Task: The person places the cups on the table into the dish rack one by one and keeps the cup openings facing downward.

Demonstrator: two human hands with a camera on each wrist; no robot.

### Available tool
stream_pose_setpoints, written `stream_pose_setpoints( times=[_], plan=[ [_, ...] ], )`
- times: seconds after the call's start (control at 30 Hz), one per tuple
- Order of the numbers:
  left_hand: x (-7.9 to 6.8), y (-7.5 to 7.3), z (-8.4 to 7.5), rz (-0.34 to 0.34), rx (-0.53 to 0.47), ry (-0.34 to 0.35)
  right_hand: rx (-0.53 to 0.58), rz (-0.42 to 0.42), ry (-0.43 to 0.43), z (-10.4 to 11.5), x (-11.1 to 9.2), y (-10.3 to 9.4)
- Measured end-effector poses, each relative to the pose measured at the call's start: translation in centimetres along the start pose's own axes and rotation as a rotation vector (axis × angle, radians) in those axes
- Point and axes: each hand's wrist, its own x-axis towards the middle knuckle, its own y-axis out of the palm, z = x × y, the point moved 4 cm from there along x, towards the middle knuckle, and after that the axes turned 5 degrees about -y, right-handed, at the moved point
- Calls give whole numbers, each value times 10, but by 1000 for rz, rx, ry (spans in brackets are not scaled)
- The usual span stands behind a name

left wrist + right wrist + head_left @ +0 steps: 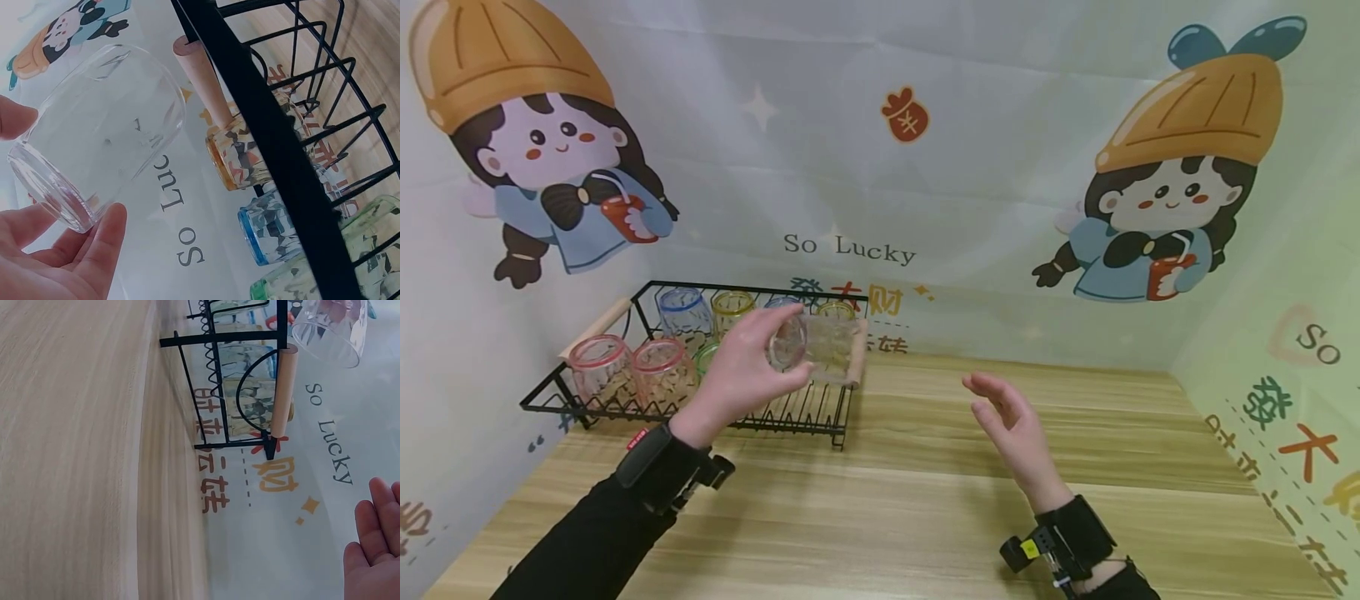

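Observation:
My left hand point(745, 354) grips a clear glass point(829, 350) near its thick base, with thumb and fingers on opposite sides. The glass lies tilted on its side above the right part of a black wire rack point(805, 429), its mouth turned away from the palm. Over the wooden table, to the right of the rack, my right hand point(1018, 437) hovers with relaxed fingers and holds nothing. In the right wrist view its fingers point(378, 528) show at the lower right edge.
Two pink-rimmed glasses point(664, 375) stand in the rack's front left. Blue point(683, 312), yellow point(732, 310) and green glasses point(372, 244) stand around them, some behind my left hand. Wooden handles point(284, 390) cap the rack's ends. A printed curtain point(1000, 167) hangs behind the table point(910, 517).

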Motion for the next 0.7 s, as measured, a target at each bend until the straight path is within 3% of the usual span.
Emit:
stream_pose_setpoints(
  times=[0.33,0.7],
  plan=[
    [1,3,9,28,36,-41,-44,9,50,-5,-4,-1],
    [3,6,18,62,135,-71,-78,15,20,-8,-6,-1]
  ],
)
